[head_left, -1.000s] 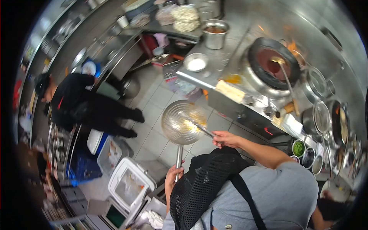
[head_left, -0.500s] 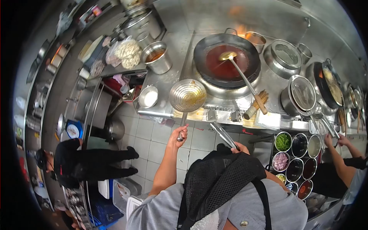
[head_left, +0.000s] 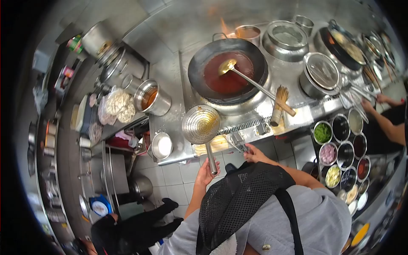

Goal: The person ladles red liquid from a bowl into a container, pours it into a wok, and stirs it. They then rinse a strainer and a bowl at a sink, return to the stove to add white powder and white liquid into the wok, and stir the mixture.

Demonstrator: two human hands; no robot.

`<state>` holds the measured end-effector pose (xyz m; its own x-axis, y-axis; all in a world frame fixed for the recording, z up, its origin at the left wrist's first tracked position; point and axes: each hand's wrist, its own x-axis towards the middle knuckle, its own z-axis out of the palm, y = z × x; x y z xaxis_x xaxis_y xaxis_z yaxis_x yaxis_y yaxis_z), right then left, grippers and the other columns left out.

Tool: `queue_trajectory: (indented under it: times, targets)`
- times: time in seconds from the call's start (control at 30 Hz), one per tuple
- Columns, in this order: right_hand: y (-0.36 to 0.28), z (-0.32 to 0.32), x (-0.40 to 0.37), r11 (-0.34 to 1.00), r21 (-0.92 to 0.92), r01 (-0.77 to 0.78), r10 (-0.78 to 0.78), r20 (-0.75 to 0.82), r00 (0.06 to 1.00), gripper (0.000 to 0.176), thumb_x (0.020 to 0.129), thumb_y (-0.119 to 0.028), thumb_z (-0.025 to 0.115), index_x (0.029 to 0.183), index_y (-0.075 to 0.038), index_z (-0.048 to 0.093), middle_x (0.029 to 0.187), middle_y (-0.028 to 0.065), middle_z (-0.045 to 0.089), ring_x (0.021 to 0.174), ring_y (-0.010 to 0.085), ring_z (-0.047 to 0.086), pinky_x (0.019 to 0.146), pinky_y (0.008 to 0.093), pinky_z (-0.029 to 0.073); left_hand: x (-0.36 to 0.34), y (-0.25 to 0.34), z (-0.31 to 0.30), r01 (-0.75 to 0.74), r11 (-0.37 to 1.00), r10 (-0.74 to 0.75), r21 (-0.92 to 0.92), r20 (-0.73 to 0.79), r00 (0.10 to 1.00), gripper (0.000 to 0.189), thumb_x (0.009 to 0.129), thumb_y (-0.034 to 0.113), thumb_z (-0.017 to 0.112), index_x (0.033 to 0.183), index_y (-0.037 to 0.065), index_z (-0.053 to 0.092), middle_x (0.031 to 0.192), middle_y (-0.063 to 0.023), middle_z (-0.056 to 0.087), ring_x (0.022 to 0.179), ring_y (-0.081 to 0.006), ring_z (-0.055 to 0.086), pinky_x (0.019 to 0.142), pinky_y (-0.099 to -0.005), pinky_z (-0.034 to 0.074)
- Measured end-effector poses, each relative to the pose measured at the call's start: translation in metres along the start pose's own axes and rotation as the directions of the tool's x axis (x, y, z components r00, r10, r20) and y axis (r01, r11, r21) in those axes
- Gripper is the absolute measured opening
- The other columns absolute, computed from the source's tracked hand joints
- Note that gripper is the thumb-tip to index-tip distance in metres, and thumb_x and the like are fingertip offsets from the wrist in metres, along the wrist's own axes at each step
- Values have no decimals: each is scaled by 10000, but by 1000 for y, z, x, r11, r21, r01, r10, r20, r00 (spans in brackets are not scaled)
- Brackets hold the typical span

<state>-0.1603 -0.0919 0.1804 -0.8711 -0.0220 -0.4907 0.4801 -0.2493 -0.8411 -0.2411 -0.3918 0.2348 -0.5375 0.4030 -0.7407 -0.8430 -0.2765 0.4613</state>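
Observation:
My left hand (head_left: 207, 171) is closed around the handle of a perforated metal skimmer (head_left: 201, 124). The skimmer's round bowl, smeared with yellow-brown oil, lies over the stove's front edge, left of the wok. In my right hand (head_left: 256, 154), by the front edge near the burner knobs, is a pair of metal tongs (head_left: 233, 144), seen narrow and partly hidden by my fingers. Ahead of both hands, a black wok (head_left: 197, 63) holds dark red liquid. A brass-coloured ladle (head_left: 228, 66) rests in it, its wooden-ended handle reaching over the rim toward a bamboo brush (head_left: 279, 106).
Left of the wok stand a steel pot of brown liquid (head_left: 163, 102) and a small white-filled bowl (head_left: 162, 145). Flame shows behind the wok. A strainer on a pot (head_left: 322, 71) and ingredient tubs (head_left: 327, 153) are to the right. One person is lower left, another at right.
My view has turned, shifting the stove leftward. The skimmer handle now tilts the other way. My right hand has moved forward with the tongs to the stove's front edge.

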Motion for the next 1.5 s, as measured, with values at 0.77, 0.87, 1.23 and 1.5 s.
queue_trajectory:
  times: [0.77, 0.87, 1.23, 1.5]
  targets:
    - [-246, 177, -146, 921, 224, -320, 62, 725, 686, 840, 961, -687, 369, 1440, 0, 435, 1426, 105, 513, 1227, 175, 547, 1048, 367, 441, -185, 204, 101, -862, 418, 62, -287, 956, -288, 122, 856, 312, 737, 886, 202, 778, 1150, -78, 655, 1069, -287, 578, 1042, -553, 378]
    - [-303, 201, -159, 981, 148, -129, -39, 791, 611, 832, 988, -672, 251, 1459, 4, 370, 1452, 184, 470, 1242, 270, 552, 1028, 466, 457, -170, 184, 119, -816, 491, 142, -303, 953, -268, 116, 855, 307, 737, 884, 202, 776, 1141, -75, 654, 1061, -283, 576, 1037, -546, 381]
    - [-325, 187, -166, 978, 179, -102, -112, 877, 467, 851, 974, -692, 273, 1435, 12, 400, 1325, 207, 535, 1118, 277, 609, 948, 452, 503, -140, 162, 145, -768, 569, 326, -293, 938, -117, 97, 850, 289, 739, 875, 201, 770, 1108, -61, 650, 1032, -266, 569, 1019, -522, 393]
    - [-339, 176, -162, 983, 138, -119, -83, 920, 382, 864, 963, -706, 289, 1417, 17, 422, 1232, 223, 582, 1027, 281, 650, 890, 443, 537, -139, 164, 151, -789, 533, 423, -305, 904, -64, 83, 847, 276, 740, 869, 200, 766, 1084, -51, 648, 1011, -253, 563, 1006, -504, 403]
